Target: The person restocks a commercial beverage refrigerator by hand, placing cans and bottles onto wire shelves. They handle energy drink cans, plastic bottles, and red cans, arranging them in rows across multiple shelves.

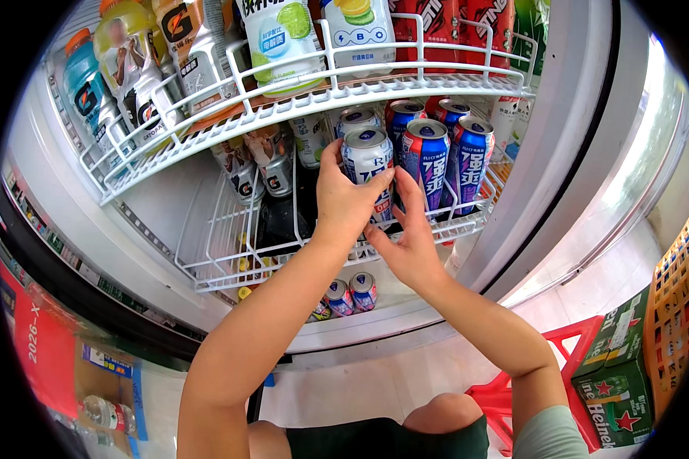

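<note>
My left hand point(350, 192) grips a white RIO drink can point(367, 155) at the front of a white wire shelf point(333, 261) in an open drinks cooler, fingers round its left side and thumb across its front. At the can's lower right is my right hand point(405, 229), fingers apart and fingertips at the can; whether they bear on it is hard to tell. Directly right stand blue RIO cans point(426, 155) in rows, all upright. Another white can point(357, 117) stands behind the one at my left hand.
Gatorade bottles point(132, 80) and red cans point(436, 34) fill the upper wire shelf point(298, 103). Small cans point(363, 290) stand below. At the right, a green Heineken carton point(614, 378) and an orange plastic basket point(674, 304) are by a red plastic stool point(574, 338).
</note>
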A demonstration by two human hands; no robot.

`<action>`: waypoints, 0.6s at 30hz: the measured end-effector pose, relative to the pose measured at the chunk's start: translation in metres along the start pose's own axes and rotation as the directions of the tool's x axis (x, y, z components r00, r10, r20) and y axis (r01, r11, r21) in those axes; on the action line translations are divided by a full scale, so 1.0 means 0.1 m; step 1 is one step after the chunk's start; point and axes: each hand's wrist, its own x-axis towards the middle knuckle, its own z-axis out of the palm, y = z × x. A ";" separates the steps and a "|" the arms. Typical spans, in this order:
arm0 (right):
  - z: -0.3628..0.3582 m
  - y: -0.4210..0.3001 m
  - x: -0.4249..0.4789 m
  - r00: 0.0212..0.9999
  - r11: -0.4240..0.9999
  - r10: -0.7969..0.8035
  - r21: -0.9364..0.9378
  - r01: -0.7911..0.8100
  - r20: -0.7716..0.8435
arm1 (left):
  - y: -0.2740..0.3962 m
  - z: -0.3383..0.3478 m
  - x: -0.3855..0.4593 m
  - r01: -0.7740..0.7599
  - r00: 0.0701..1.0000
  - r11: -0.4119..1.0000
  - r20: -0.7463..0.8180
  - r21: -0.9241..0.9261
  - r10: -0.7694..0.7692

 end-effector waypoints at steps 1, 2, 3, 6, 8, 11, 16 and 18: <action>0.02 0.03 0.00 1.000 1.000 -0.002 0.001 0.002 0.002 | 0.00 -0.04 0.02 0.013 1.000 1.000 0.018 -0.012 -0.012; 0.03 0.04 0.00 1.000 1.000 -0.005 0.001 0.005 0.003 | 0.00 -0.06 0.02 0.025 0.999 0.999 0.036 -0.023 -0.024; 0.04 0.06 0.00 1.000 1.000 -0.008 -0.003 0.008 0.003 | 0.02 -0.05 -0.01 0.020 0.999 0.998 0.028 -0.056 -0.019; 0.02 0.05 -0.04 0.999 0.999 -0.035 0.022 0.035 -0.008 | 0.15 -0.06 -0.16 0.023 1.000 0.994 0.015 -0.103 -0.021; 0.02 -0.03 -0.09 0.998 0.992 -0.051 0.113 0.055 -0.033 | 0.15 -0.10 -0.30 -0.155 0.987 0.979 0.017 -0.129 0.159; -0.02 -0.31 -0.18 0.992 0.984 -0.120 0.129 0.124 -0.036 | 0.29 -0.25 -0.44 -0.344 0.937 0.920 0.005 -0.186 0.351; -0.26 -0.53 -0.24 0.962 0.963 -0.270 0.014 0.271 -0.035 | 0.72 -0.48 -0.68 -0.292 0.884 0.879 0.243 -0.378 0.399; -0.30 -0.56 -0.35 0.978 0.978 -0.207 0.012 0.207 0.000 | 0.63 -0.57 -0.85 -0.171 0.874 0.883 0.346 -0.437 0.341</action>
